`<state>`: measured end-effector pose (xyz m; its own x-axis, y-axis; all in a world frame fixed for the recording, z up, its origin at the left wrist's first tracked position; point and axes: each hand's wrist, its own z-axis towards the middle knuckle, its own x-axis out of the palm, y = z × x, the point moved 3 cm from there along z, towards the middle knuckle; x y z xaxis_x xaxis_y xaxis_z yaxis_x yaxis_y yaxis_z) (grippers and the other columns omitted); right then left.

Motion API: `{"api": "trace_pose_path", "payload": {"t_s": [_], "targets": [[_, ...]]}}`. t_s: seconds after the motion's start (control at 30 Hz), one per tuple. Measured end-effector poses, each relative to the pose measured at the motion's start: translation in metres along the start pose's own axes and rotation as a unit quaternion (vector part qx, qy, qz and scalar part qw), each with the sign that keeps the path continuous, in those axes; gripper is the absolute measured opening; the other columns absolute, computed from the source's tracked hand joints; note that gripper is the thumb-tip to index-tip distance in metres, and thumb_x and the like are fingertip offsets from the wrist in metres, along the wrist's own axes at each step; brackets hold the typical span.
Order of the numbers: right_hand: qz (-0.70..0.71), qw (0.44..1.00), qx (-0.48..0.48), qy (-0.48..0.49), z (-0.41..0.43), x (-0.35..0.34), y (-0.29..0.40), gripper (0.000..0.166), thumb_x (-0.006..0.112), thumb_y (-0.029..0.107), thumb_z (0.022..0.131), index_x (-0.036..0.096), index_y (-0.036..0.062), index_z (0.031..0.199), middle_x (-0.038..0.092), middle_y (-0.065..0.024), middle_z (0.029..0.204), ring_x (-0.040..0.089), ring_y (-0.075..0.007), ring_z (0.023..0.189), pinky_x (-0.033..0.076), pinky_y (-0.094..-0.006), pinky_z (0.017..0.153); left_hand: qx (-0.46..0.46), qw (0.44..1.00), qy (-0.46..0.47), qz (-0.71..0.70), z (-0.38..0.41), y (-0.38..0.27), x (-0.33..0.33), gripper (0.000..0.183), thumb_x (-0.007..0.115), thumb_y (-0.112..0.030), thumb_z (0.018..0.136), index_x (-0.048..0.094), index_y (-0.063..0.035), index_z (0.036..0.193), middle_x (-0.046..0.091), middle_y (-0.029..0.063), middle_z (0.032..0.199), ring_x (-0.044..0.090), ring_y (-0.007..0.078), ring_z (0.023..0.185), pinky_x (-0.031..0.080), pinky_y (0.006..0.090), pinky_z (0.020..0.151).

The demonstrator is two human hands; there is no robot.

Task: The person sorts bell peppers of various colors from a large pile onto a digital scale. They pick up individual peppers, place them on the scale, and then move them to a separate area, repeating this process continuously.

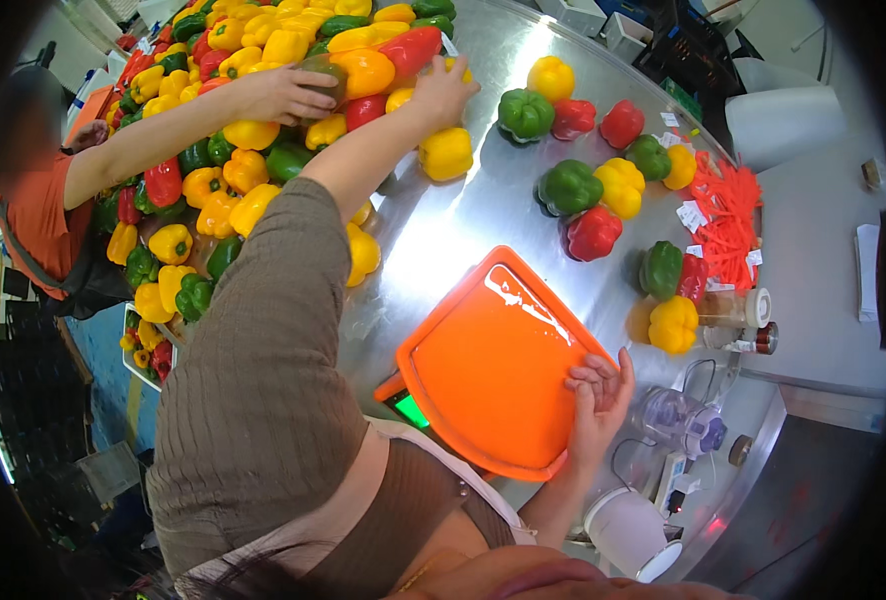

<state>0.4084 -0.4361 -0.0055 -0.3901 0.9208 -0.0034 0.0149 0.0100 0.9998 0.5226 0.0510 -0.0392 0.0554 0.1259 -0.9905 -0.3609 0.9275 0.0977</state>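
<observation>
My left hand (443, 91) reaches to the right edge of a large heap of bell peppers (246, 171). Its fingers are at a yellow pepper (467, 74), mostly hidden behind them; whether they grip it is unclear. A larger yellow pepper (446, 154) lies below that wrist. Near my chest, an orange tray (488, 360) rests on a scale with a lit green display (413, 411). Beside the tray's right rim is my right hand (600, 397), fingers loosely apart and holding nothing. A co-worker's hand (281, 94) touches a green pepper (324, 84) in the heap.
Green, yellow and red peppers (569, 187) stand in small groups on the metal table (413, 225). Red mesh strips (726, 221) with white tags line the right edge. Nearer are jars (728, 307), a clear plastic bottle (679, 420) and a white cylindrical container (626, 529).
</observation>
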Motion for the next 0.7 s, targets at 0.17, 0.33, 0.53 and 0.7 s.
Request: {"api": "trace_pose_path", "payload": {"t_s": [0.17,0.33,0.53,0.7], "targets": [[0.0,1.0,-0.013,0.011,0.0,-0.003,-0.005,0.061,0.059,-0.003,0.097,0.034,0.0008,0.152,0.058,-0.0143,0.123,0.063,-0.0172,0.102,0.057,-0.0322,0.089,0.062,0.995,-0.078,-0.025,-0.057,-0.003,-0.018,0.049,0.067,-0.017,0.084,0.062,-0.023,0.132,0.039,0.0177,0.151,0.043,0.0469,0.131,0.056,0.051,0.093],[-0.012,0.999,-0.027,0.017,0.004,-0.003,-0.008,0.055,0.059,0.0,0.099,0.038,0.0009,0.15,0.059,-0.0125,0.121,0.064,-0.0168,0.101,0.057,-0.0312,0.087,0.002,0.993,-0.062,-0.1,-0.134,0.019,-0.052,0.055,0.07,-0.015,0.083,0.058,-0.0303,0.134,0.038,0.0152,0.151,0.047,0.0451,0.127,0.054,0.0504,0.096],[-0.029,0.998,-0.056,0.027,0.011,-0.007,-0.02,0.046,0.059,0.001,0.099,0.045,-0.0023,0.143,0.061,-0.0113,0.118,0.065,-0.017,0.1,0.057,-0.0309,0.085,-0.082,0.981,-0.159,-0.081,-0.226,0.095,-0.071,0.059,0.071,-0.013,0.08,0.057,-0.0323,0.133,0.04,0.0152,0.149,0.051,0.044,0.118,0.054,0.0482,0.095],[-0.059,0.996,-0.061,0.038,0.024,-0.016,-0.032,0.039,0.06,0.005,0.1,0.05,-0.0037,0.138,0.061,-0.0099,0.115,0.064,-0.0165,0.098,0.057,-0.0294,0.083,-0.148,0.981,-0.11,-0.064,-0.317,0.177,-0.062,0.061,0.075,-0.022,0.081,0.055,-0.032,0.137,0.044,0.0141,0.146,0.055,0.0433,0.116,0.053,0.05,0.096]]}}
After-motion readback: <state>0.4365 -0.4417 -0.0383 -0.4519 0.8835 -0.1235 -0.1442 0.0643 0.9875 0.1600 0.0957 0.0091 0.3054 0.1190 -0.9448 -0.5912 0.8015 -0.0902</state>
